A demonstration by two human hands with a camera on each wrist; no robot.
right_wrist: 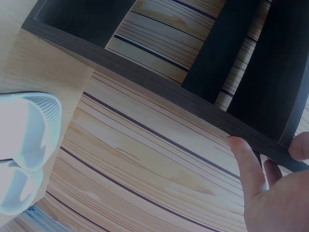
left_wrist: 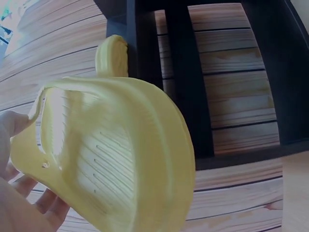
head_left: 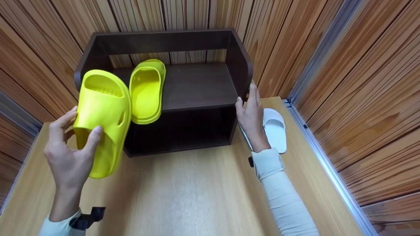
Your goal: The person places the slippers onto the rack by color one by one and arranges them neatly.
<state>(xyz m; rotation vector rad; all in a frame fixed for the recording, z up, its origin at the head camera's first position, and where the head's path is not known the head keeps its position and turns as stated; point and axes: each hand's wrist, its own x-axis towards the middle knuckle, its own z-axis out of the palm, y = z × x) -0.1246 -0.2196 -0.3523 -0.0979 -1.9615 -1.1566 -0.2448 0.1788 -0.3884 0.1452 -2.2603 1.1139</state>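
In the head view, the held slipper (head_left: 106,121) hides some fingertips of the left hand (head_left: 70,157) and part of the rack (head_left: 198,85). The rack's lower compartment (head_left: 183,131) is too dark to make out inside. The right hand (head_left: 251,116) and wrist partly cover the white slippers (head_left: 277,136), and both sleeves (head_left: 283,193) run off the bottom. In the left wrist view, the held slipper, cut off below, blocks most of the other yellow slipper (head_left: 146,95). In the right wrist view, the left edge crops the white slippers; the rack leaves the top.
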